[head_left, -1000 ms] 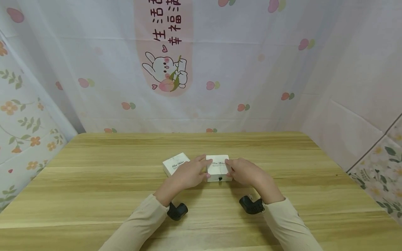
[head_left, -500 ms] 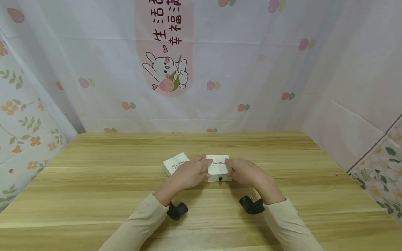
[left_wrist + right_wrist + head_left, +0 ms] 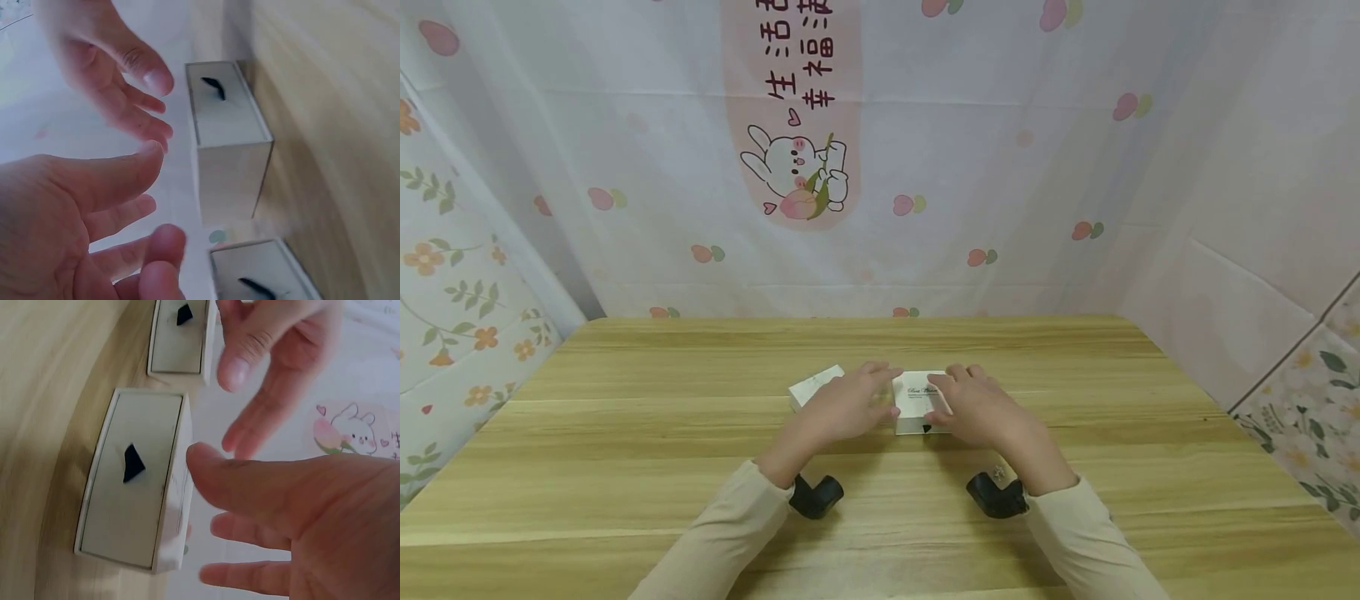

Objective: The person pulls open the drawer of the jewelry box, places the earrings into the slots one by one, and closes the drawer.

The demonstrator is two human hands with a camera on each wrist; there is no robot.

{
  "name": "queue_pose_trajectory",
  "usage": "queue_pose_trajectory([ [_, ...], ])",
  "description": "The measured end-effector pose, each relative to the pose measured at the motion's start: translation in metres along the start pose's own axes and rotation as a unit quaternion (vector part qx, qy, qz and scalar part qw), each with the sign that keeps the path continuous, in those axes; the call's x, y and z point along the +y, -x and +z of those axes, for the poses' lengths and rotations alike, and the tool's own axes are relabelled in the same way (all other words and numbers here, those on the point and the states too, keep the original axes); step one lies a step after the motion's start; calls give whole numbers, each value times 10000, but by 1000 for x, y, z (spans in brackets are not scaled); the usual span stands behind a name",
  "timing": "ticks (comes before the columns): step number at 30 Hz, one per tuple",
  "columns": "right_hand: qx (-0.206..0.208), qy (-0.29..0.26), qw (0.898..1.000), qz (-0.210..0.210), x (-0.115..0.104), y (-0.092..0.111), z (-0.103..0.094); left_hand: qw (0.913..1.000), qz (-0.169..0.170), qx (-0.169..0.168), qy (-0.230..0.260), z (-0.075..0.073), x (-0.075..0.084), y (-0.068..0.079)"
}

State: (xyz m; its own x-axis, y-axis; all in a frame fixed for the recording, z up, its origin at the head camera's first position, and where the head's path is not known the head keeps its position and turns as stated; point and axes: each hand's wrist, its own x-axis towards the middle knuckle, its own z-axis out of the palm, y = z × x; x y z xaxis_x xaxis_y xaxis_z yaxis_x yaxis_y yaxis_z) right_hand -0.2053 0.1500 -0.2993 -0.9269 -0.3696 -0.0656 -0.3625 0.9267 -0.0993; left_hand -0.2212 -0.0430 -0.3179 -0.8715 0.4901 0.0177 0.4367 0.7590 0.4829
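Lettering (image 3: 922,391) on the right box (image 3: 912,407) is too small to read fully, and the right hand (image 3: 988,408) hides that box's right edge in the head view. The left hand (image 3: 844,406) covers part of the left box (image 3: 812,386), which both wrist views cut off. Both hands hold nothing, thumbs and fingers loosely parted over the right box; the left wrist view shows a gap between. A small thing (image 3: 999,472) by the right mount (image 3: 995,497) is hard to make out. Both boxes lie on the wood-grain worktop (image 3: 625,467), the left one askew. A white curtain (image 3: 1037,167) hangs at the far side, its rabbit (image 3: 795,167) sideways, its writing (image 3: 797,62) cut off at the top; flowered cloth (image 3: 467,275) hangs left.
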Motion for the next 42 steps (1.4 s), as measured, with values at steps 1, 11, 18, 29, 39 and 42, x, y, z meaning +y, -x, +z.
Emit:
queue_pose_trajectory([
  [1,33,17,10000,-32,-2,0,1,10000,-22,27,45,-2,0,1],
  [11,464,-161,9970,-602,-20,-1,6,9996,-26,255,127,-19,-6,5],
  [18,684,-88,9916,-1095,-33,-1,11,9991,180,388,-8,-31,-14,7],
  [29,732,-147,9832,-1666,-51,2,22,9999,-121,54,-100,-45,-32,14],
  [39,459,-194,9833,-1748,-57,-1,31,9951,-717,-663,156,-52,-44,21],
  [42,404,-162,9831,-1777,-58,-1,33,9935,-808,-779,180,-52,-47,21],
])
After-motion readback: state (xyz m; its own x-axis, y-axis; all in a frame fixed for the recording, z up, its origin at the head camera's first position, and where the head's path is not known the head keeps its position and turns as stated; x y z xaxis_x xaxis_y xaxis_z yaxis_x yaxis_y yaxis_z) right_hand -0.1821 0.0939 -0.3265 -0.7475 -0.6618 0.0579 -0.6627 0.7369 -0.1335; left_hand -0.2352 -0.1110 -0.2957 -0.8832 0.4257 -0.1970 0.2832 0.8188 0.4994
